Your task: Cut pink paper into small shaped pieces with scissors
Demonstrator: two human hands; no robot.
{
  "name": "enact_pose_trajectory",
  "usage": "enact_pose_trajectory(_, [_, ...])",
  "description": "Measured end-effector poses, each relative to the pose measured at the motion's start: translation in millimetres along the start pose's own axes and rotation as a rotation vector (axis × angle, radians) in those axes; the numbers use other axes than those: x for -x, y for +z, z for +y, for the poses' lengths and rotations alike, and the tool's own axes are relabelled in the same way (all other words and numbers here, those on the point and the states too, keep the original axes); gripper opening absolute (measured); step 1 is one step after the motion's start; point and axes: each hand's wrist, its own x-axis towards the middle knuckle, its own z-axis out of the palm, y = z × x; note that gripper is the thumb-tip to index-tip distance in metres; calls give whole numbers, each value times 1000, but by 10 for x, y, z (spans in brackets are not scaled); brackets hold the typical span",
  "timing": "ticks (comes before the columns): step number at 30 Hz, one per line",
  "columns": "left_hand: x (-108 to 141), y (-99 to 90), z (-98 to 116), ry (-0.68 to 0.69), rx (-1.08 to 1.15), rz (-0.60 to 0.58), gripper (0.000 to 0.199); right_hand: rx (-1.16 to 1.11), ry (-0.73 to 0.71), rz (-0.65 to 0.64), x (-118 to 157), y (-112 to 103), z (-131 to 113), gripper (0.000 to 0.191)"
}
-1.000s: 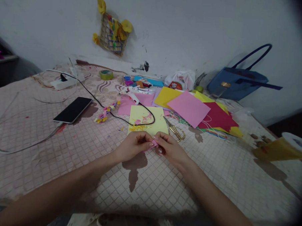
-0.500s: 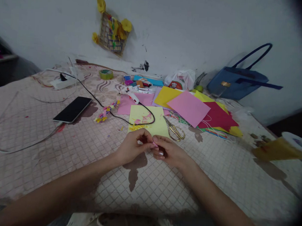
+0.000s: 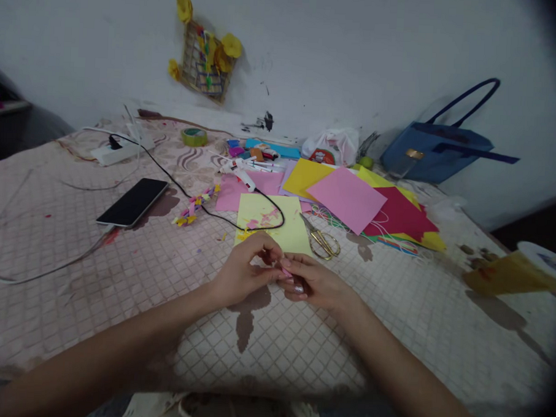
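Observation:
A small pink paper piece [image 3: 286, 272] is pinched between the fingertips of both hands, just in front of a pale yellow sheet [image 3: 293, 232]. My left hand [image 3: 250, 266] is closed on its left side, thumb and index finger together. From the right, my right hand [image 3: 318, 282] is closed on it too, the other fingers curled beneath. Fingers hide most of the piece. Pink and yellow scraps [image 3: 271, 218] lie on the sheet. Gold-handled scissors [image 3: 323, 242] rest at its right edge. Behind it lies a white glue gun [image 3: 243, 175], its black cord looping over the sheet.
Left of the sheet are a paper chain [image 3: 196, 206], a phone [image 3: 133, 202] and a power strip [image 3: 118, 152]. Coloured sheets [image 3: 347, 199] are stacked at the right. Farther right are a blue bag [image 3: 439, 153] and a yellow container [image 3: 514, 274] with a white lid.
Both hands have shifted very slightly around the pink piece, and the right fingers have turned a little. The left hand covers a bit more of the yellow scraps.

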Motion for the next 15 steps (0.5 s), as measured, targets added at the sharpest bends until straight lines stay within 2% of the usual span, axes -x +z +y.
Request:
enact_pose_trajectory(4, [-12, -20, 10, 98, -38, -25, 14, 8, 19, -4, 6, 6, 0, 14])
enact_pose_trajectory(15, [-17, -23, 12, 121, -26, -45, 11, 61, 16, 8, 28, 31, 4, 14])
